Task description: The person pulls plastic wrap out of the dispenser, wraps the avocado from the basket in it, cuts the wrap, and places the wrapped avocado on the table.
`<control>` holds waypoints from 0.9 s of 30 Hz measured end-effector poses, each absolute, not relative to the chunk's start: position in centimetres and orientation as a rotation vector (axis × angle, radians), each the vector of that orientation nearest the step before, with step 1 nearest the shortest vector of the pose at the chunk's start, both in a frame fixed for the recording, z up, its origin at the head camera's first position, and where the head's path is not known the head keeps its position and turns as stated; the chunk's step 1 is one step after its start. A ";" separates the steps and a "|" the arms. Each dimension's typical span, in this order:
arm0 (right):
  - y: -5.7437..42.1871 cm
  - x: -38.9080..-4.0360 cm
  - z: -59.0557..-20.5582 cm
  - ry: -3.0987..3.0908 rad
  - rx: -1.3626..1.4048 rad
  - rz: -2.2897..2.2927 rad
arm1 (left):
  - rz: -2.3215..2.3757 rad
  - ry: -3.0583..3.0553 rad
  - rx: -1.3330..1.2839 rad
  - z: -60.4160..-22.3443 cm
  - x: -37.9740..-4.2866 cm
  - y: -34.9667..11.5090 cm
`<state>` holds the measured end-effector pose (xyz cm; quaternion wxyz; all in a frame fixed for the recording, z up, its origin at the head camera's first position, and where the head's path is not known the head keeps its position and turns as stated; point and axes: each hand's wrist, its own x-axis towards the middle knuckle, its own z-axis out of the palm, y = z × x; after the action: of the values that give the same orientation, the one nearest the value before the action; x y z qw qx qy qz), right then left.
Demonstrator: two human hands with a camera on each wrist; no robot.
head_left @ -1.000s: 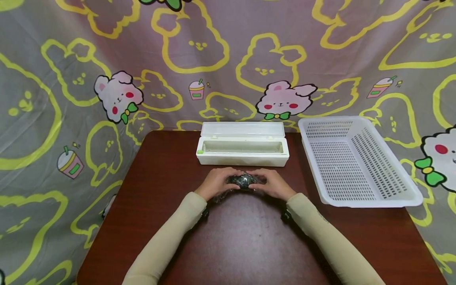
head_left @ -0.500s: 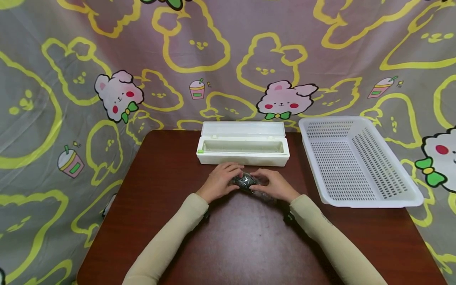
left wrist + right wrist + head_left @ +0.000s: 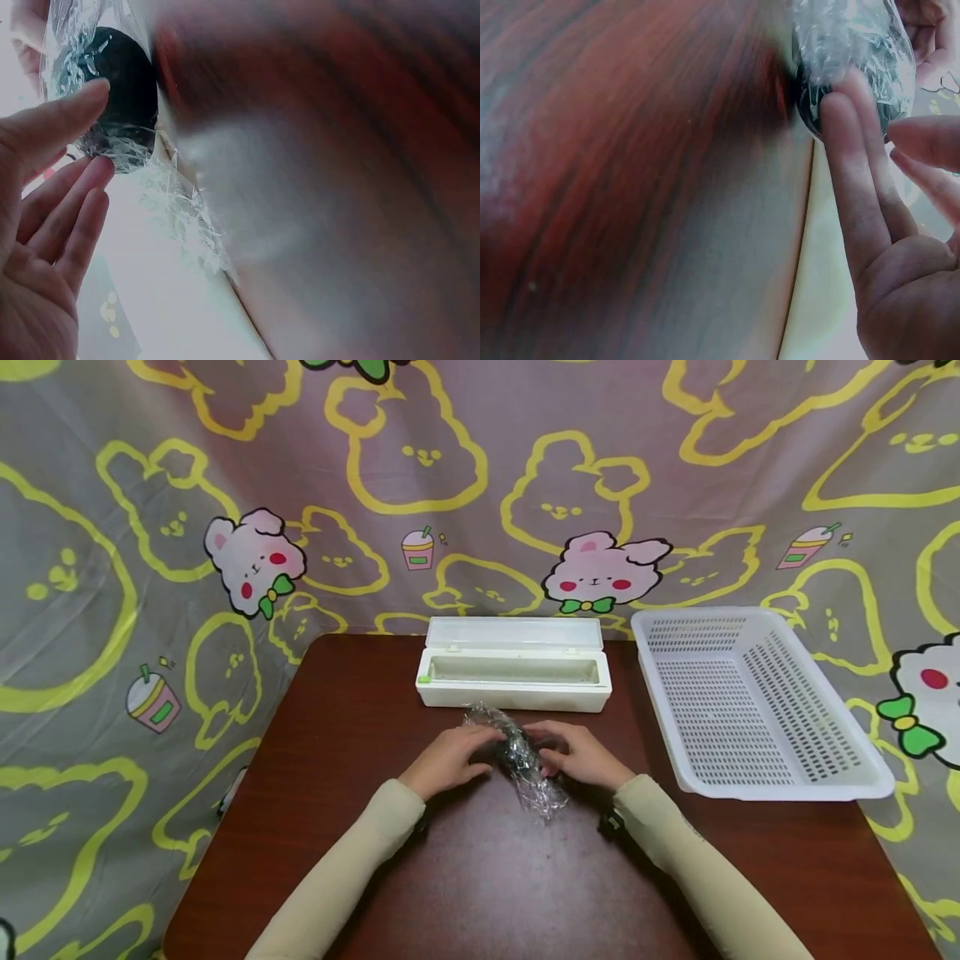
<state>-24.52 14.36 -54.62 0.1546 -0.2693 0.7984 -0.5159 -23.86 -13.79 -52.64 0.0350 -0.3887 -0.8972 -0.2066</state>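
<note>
A dark rounded thing (image 3: 517,752) wrapped in crinkled clear plastic film lies slantwise on the table between both hands. Loose film ends (image 3: 546,797) stick out at its near and far sides. My left hand (image 3: 446,762) is at its left, fingers relaxed; in the left wrist view the thumb overlaps the dark thing (image 3: 133,82), with the other fingers lightly bent beside it. On the other side is my right hand (image 3: 583,756). Its two nearest fingers reach nearly straight up to the wrapped thing (image 3: 855,45) in the right wrist view, thumb apart.
Behind the hands stands a long white box (image 3: 517,697) with its lid raised and a small green tab at the left end. A white perforated plastic basket (image 3: 716,718) is at the right of the dark red-brown table (image 3: 360,710). A patterned curtain (image 3: 465,435) hangs behind.
The wrapped thing has turned from lying crosswise to slanting toward me, so its film ends now show. Both hands have loosened, and my left hand has drawn back to the left and nearer.
</note>
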 end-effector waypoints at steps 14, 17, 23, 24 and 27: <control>15.3 -24.0 -55.5 2.281 -0.884 -1.462 | -0.743 -2.794 -1.333 -53.3 -23.8 -13.5; 15.3 -23.8 -55.6 2.276 -0.887 -1.465 | -0.752 -2.797 -1.363 -53.3 -23.7 -13.4; 15.1 -23.3 -55.6 2.354 -0.932 -1.426 | -0.735 -2.818 -1.392 -53.2 -23.7 -13.1; 15.1 -23.2 -55.6 2.373 -0.941 -1.414 | -0.729 -2.811 -1.398 -53.2 -23.8 -13.1; 15.2 -23.2 -55.5 2.440 -0.950 -1.373 | -0.720 -2.781 -1.415 -53.3 -23.8 -13.0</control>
<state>-23.16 15.19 -55.49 0.0924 -0.3201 0.8216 -0.4625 -23.83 -12.98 -53.31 -0.0305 -0.4417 -0.8680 -0.2248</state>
